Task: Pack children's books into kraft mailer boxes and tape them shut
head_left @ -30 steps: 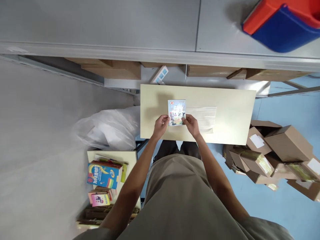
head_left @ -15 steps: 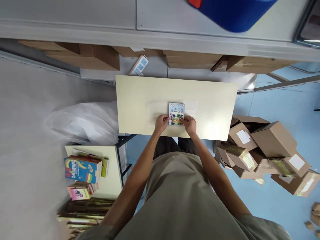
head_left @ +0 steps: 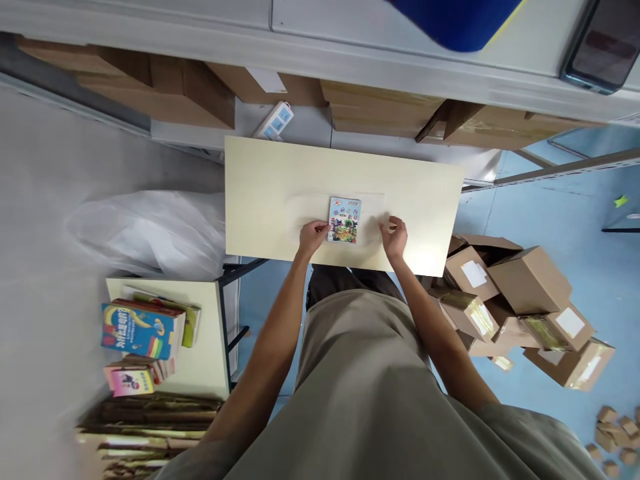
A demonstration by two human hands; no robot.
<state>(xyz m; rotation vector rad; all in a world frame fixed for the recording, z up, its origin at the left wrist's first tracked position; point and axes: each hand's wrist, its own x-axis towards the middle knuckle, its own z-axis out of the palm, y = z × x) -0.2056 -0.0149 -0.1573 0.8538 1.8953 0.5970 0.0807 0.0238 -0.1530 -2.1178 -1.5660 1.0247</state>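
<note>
A small picture book (head_left: 344,221) with a colourful illustrated cover lies face up on the cream tabletop (head_left: 265,180). Beneath it and out to its right is a thin, pale, see-through sheet (head_left: 373,207). My left hand (head_left: 314,238) pinches the book's left edge near its lower corner. To the right of the book, and apart from it, my right hand (head_left: 395,238) hovers over the sheet's right side. Its fingers are curled with thumb and forefinger apart; no object shows plainly between them.
At left, a side table (head_left: 200,370) holds stacked books (head_left: 143,330), with a white plastic bag (head_left: 165,230) behind. Cardboard boxes (head_left: 530,280) are heaped on the floor at right. A grey shelf (head_left: 200,33) runs across the front, bearing a phone (head_left: 603,43) and a blue bin (head_left: 463,20).
My right hand has let go of the book's right edge and moved away to the right. My left hand stays at the book's left edge. The view has shifted slightly.
</note>
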